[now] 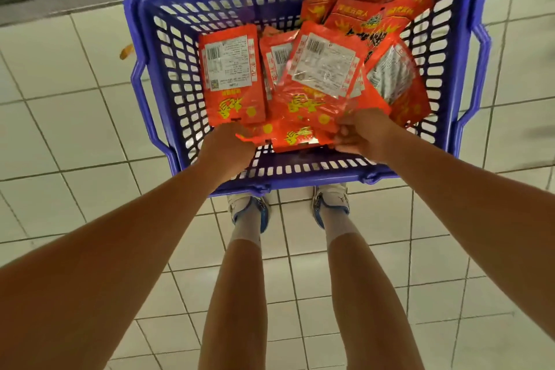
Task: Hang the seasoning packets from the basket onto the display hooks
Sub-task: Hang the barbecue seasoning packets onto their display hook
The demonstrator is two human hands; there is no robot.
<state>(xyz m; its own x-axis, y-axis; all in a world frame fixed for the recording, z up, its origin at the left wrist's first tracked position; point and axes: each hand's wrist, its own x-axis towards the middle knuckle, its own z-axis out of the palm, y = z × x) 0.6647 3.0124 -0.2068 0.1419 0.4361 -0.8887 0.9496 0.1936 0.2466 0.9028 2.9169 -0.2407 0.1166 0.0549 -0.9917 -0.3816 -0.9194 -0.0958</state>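
The left hand's fingertips are hidden under the near edges of the red packets, so its grip cannot be read. The print on the white labels is too small to make out. The basket's floor is mostly covered by packets, and its far right corner runs off the top edge. Both forearms are cut off by the frame's sides, and the legs by the bottom edge
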